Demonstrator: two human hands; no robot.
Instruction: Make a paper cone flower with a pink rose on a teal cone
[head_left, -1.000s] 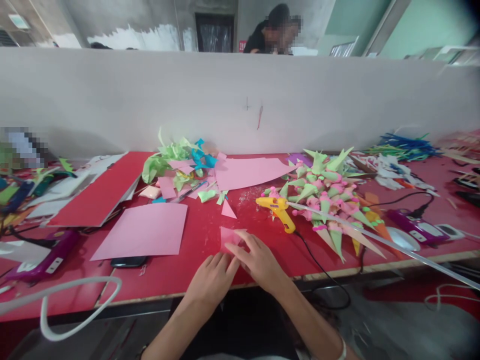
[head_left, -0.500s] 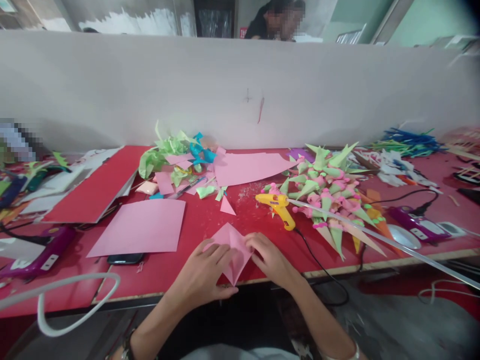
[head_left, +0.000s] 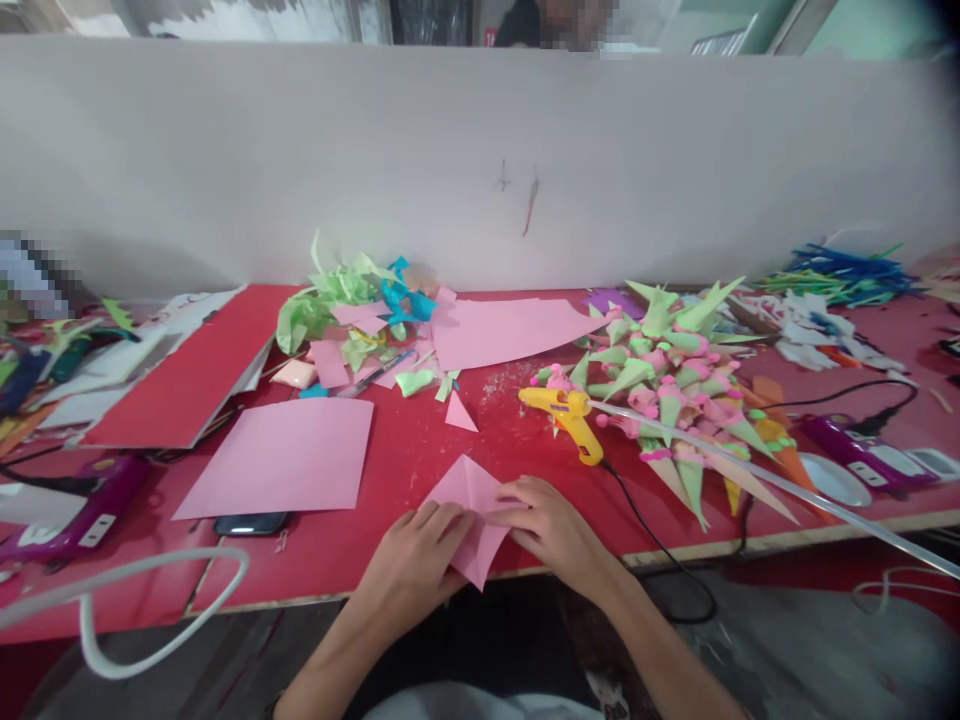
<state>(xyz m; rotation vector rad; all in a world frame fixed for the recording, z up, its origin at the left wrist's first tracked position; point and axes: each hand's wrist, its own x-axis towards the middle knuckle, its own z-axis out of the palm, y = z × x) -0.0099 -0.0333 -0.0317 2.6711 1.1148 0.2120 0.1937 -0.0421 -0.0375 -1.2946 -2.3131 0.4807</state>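
Note:
A creased pink paper square (head_left: 470, 484) is held between my hands at the table's front edge, one corner pointing away from me and one toward me. My left hand (head_left: 421, 548) grips its left side, fingers curled on top and the thumb hidden. From the right, my right hand (head_left: 546, 522) pinches the paper with thumb and fingers near its middle. A small pink paper triangle (head_left: 460, 412) lies just beyond. To the right of it rests a yellow hot glue gun (head_left: 564, 412) with a long clear glue stick in its back.
Pink paper sheets (head_left: 285, 455) lie left and at the back (head_left: 502, 330). A heap of green and pink paper cones (head_left: 667, 380) fills the right. Purple power strips (head_left: 862, 455), a phone (head_left: 251, 523), paper scraps (head_left: 337, 300) and a white looped tube (head_left: 165, 655) surround the work.
My left hand's fingers have drawn in toward the paper's middle, and my right hand's fingers have moved inward over it. The view has tilted slightly down.

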